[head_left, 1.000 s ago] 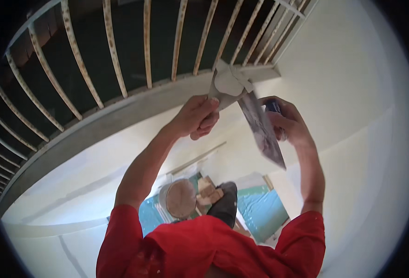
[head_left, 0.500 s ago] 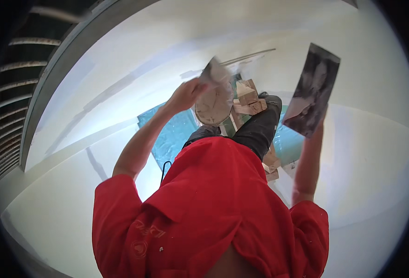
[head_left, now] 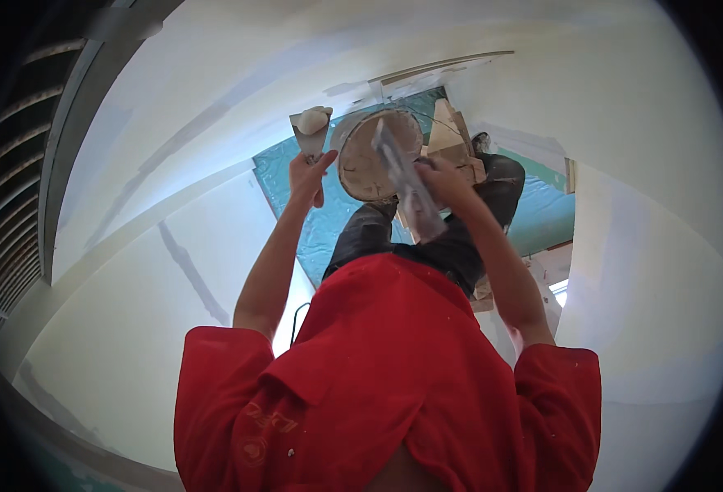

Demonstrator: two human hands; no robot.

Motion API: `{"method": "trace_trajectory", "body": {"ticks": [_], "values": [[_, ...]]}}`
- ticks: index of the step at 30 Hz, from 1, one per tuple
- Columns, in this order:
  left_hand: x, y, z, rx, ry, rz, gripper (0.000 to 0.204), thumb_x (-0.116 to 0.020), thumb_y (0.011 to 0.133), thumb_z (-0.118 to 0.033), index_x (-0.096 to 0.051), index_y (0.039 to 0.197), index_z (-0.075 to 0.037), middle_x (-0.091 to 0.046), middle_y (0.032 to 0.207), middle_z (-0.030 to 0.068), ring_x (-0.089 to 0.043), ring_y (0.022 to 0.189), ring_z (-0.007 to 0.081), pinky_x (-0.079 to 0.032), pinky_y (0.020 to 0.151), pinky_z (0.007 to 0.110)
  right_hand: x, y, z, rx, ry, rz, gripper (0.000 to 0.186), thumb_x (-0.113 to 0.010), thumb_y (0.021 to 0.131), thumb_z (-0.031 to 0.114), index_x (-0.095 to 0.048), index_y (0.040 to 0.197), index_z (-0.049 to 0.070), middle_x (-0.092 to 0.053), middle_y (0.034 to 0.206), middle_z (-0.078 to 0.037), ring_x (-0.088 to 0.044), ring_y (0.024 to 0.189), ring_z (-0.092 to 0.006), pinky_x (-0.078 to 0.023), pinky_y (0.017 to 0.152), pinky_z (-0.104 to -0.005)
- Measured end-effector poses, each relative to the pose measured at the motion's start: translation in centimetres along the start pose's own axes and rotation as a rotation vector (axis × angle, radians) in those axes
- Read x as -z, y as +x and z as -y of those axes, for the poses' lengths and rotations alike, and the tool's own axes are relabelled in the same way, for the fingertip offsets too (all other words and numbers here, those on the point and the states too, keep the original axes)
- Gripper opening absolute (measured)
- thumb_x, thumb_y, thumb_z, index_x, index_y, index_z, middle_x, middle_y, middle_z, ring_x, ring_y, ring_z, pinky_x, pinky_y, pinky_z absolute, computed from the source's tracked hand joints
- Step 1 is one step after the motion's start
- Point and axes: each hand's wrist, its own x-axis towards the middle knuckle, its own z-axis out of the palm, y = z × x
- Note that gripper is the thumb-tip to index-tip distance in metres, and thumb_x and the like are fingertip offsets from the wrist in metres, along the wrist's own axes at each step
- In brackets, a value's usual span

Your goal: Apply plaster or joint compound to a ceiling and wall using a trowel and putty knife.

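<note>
My left hand (head_left: 305, 176) is closed round the handle of a putty knife (head_left: 309, 146), its blade pointing away from me. A rounded lump of off-white compound (head_left: 313, 121) sits at the blade's end. My right hand (head_left: 447, 184) grips a flat rectangular finishing trowel (head_left: 411, 187), which is tilted steeply and blurred by motion, its metal smeared. Between the two tools stands a round bucket (head_left: 346, 175) with a crusted rim, to the right of the putty knife. The trowel hides part of the bucket, and how much is inside I cannot tell.
Wooden blocks (head_left: 447, 135) lie right of the bucket, close to my dark-trousered leg (head_left: 502, 184). A teal sheet (head_left: 273, 182) covers the floor below. Pale walls (head_left: 181, 139) with grey filled seams surround me. A barred grille (head_left: 21, 164) runs along the left. A long thin strip (head_left: 452, 63) is at the far side.
My right hand has brought the trowel from the upper right leftward, toward the bucket. My left hand has moved left, away from over the bucket, and the putty knife now shows a lump of compound.
</note>
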Motion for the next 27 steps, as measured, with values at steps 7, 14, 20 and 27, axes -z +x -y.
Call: {"method": "trace_trajectory", "body": {"ticks": [7,14,20,27], "values": [[-0.9,5.3,3.8,0.295,-0.218,-0.089,0.041,-0.077,0.084,-0.033,-0.065,0.1,0.003,-0.065,0.08,0.0104,-0.059,0.066,0.0146,-0.046,0.056,0.025,-6.0,13.9,-7.3,-0.181,-0.031,-0.12,0.026,-0.052,0.089,0.022,-0.059,0.092,-0.003,-0.064,0.08,-0.018,-0.057,0.053,-0.0282,-0.044,0.045,-0.0358],[-2.9,7.1,5.9,0.285,-0.292,-0.07,0.042,-0.078,0.082,-0.037,-0.06,0.084,0.001,-0.053,0.056,0.004,-0.045,0.044,0.0121,-0.039,0.043,0.027,-9.9,15.9,-5.1,0.084,-0.751,-0.342,0.03,-0.056,0.088,0.02,-0.061,0.1,-0.007,-0.069,0.087,-0.022,-0.066,0.068,-0.0395,-0.051,0.056,-0.0431],[-2.4,6.9,4.9,0.239,-0.308,0.029,0.041,-0.077,0.085,-0.036,-0.063,0.087,0.002,-0.057,0.063,0.0055,-0.047,0.046,0.0118,-0.04,0.044,0.027,-9.8,13.9,-5.1,0.11,-0.812,-0.026,0.035,-0.054,0.093,0.027,-0.061,0.109,-0.004,-0.069,0.088,-0.019,-0.067,0.073,-0.0344,-0.055,0.065,-0.0386],[-1.9,6.5,5.6,0.279,-0.266,0.087,0.041,-0.075,0.086,-0.036,-0.064,0.087,0.003,-0.06,0.066,0.0064,-0.049,0.047,0.0121,-0.042,0.045,0.027,-8.1,14.7,-7.8,-0.189,-0.108,0.225,0.042,-0.057,0.095,0.033,-0.059,0.121,0.001,-0.068,0.106,-0.015,-0.066,0.087,-0.0274,-0.056,0.072,-0.0365]]}}
